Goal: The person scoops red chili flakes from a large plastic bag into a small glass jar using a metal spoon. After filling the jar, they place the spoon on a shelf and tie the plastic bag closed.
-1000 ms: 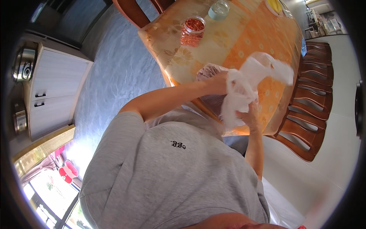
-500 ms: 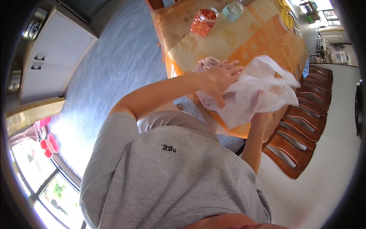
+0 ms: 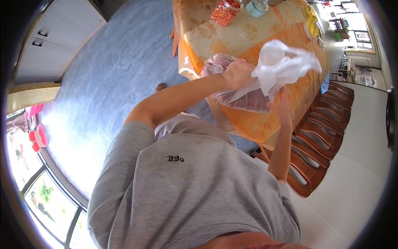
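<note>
A thin white plastic bag with reddish-brown contents showing through lies at the near edge of the table. Its loose white top flares up and to the right. My left hand is closed around the gathered plastic at the bag's neck. My right hand is at the bag's right side, fingers stretched upward and thumb apart, touching the plastic. Part of the bag is hidden behind my left hand and forearm.
An orange patterned cloth covers the table. Farther back stand a jar of red flakes, a glass jar and yellow bananas. Brown wooden chairs line the right side. A white cabinet stands left.
My left hand has gone from spread fingers to a closed grip on the bag's neck. My right hand has come out from behind the plastic. The bag's top has lifted. The view has shifted.
</note>
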### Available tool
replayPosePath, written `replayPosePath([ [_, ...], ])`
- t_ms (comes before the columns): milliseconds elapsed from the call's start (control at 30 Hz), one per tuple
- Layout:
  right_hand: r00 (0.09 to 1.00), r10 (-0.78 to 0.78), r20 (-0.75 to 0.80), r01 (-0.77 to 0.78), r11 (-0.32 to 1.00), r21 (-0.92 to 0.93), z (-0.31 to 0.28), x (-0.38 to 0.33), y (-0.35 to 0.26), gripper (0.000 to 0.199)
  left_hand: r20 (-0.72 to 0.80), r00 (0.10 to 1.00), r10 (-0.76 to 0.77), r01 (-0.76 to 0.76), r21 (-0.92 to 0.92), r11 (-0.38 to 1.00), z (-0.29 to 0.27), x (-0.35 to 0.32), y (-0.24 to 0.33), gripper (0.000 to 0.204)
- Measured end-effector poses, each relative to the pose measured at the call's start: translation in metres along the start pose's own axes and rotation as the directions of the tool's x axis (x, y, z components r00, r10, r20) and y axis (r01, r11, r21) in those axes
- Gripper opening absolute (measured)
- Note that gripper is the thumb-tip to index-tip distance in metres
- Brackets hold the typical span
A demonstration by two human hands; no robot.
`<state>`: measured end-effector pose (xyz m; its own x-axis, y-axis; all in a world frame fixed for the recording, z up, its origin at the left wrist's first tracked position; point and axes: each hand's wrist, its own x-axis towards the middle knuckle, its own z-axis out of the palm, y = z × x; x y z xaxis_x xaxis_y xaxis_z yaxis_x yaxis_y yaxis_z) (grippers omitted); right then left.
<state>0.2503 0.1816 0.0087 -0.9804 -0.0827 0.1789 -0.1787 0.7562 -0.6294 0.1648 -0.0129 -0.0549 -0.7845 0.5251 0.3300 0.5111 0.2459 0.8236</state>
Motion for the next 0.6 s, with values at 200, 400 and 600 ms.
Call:
replayPosePath([
  [200, 0.915, 0.224, 0.336, -0.332, 0.89, 0.312, 0.04, 0.006, 0.002, 0.067, -0.033, 0.997, 0.064, -0.062, 0.051, 0.997, 0.004, 0.002, 0.034, 0.043],
  [400, 0.964, 0.234, -0.126, -0.076, 0.697, 0.713, 0.08, 0.021, 0.017, 0.048, 0.075, 0.997, 0.027, -0.051, 0.34, 0.939, -0.004, 0.009, 0.04, 0.068],
  [600, 0.932, 0.361, 0.039, -0.23, 0.501, 0.835, 0.068, 0.017, 0.025, 0.04, 0.187, 0.979, 0.082, -0.09, 0.031, 0.995, -0.099, -0.021, 0.017, 0.085],
])
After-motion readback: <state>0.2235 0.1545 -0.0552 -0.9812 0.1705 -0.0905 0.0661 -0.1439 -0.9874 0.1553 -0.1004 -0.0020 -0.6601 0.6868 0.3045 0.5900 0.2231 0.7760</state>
